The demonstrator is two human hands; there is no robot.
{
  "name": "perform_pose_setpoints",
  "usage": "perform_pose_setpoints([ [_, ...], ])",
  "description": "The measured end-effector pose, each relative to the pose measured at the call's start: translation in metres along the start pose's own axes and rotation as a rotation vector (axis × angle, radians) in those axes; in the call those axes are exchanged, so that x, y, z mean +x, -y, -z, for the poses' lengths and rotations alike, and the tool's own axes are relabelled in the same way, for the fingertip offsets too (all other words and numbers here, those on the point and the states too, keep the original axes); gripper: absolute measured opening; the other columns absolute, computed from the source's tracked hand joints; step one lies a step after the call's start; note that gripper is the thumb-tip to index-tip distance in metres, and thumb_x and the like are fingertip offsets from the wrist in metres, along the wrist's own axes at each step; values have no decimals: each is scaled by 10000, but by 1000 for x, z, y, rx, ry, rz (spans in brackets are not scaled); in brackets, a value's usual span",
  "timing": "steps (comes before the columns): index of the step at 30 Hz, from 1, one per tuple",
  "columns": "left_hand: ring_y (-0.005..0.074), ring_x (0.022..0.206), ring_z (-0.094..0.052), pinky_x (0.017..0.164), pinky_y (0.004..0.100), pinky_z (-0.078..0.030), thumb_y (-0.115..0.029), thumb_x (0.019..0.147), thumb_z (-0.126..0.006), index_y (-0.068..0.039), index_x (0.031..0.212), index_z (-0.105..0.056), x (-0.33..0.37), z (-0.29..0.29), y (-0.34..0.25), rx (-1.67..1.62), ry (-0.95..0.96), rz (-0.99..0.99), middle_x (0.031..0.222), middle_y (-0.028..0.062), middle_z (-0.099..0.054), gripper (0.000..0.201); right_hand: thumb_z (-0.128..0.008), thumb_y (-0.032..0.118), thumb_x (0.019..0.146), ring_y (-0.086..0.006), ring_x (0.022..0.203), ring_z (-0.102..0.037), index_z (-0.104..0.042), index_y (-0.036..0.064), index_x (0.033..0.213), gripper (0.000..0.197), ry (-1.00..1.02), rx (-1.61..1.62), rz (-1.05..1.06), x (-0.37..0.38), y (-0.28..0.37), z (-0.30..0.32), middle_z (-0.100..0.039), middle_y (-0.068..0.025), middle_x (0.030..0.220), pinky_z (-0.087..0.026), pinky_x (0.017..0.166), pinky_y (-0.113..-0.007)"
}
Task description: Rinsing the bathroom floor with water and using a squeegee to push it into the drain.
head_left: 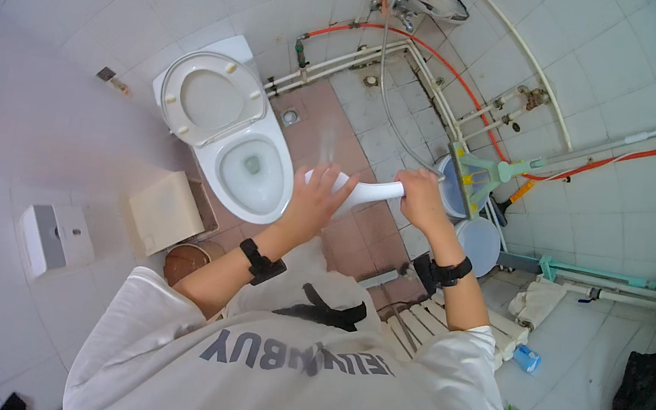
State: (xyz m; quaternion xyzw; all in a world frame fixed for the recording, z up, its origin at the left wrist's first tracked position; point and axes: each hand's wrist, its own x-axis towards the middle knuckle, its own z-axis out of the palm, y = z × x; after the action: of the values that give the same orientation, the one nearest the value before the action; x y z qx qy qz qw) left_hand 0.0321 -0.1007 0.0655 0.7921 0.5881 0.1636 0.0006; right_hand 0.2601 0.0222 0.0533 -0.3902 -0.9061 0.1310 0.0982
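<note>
A white handheld shower head [372, 194] is held between my hands in front of my chest. My right hand [424, 198] is closed round the end of its handle, where the grey hose [395, 122] joins. Over the shower head's wide end lies my left hand [319, 199], its fingers bent across it and white showing between them. A faint spray of water [327, 142] shows just beyond the left fingertips. Left of that hand stands the white toilet [251, 181], its seat and lid raised, with a little water in the bowl. The shower face itself is hidden.
A cream bin [165, 215] and a brown basket [188, 262] stand left. Buckets [478, 244], a green mop [480, 177] and pipes [425, 63] line the right side. A slatted white rack [420, 325] is near my right arm. Pinkish tiles [315, 118] cover the floor ahead.
</note>
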Motion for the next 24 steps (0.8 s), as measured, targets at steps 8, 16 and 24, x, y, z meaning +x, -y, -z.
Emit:
perform_pose_setpoints([
  [8, 316, 1209, -364, 944, 495, -286, -136, 483, -786, -151, 1292, -470, 53, -17, 66, -7, -48, 87, 1247, 146, -402, 869, -581, 4, 673, -382, 1100, -484, -473, 58, 1188, 529, 19, 112, -49, 59, -36, 97, -522, -193, 1140, -384, 952, -436],
  [16, 339, 1216, -365, 968, 507, -278, -92, 485, -795, -134, 1282, -476, 98, -18, 98, -132, -44, 218, 1236, 166, -412, 860, -504, -23, 704, -301, 1315, -367, -281, 61, 1424, 758, -136, 157, -195, 96, -172, 216, -389, -182, 1401, -261, 1094, -357],
  [24, 356, 1188, -378, 973, 521, -272, -116, 493, -793, -105, 1258, -485, 135, -13, 108, -33, 81, 376, 1204, 181, -419, 825, -463, -12, 772, -239, 1395, -224, -163, 98, 1481, 778, -284, 495, -105, 237, -236, 310, -291, -122, 1490, -170, 1117, -439],
])
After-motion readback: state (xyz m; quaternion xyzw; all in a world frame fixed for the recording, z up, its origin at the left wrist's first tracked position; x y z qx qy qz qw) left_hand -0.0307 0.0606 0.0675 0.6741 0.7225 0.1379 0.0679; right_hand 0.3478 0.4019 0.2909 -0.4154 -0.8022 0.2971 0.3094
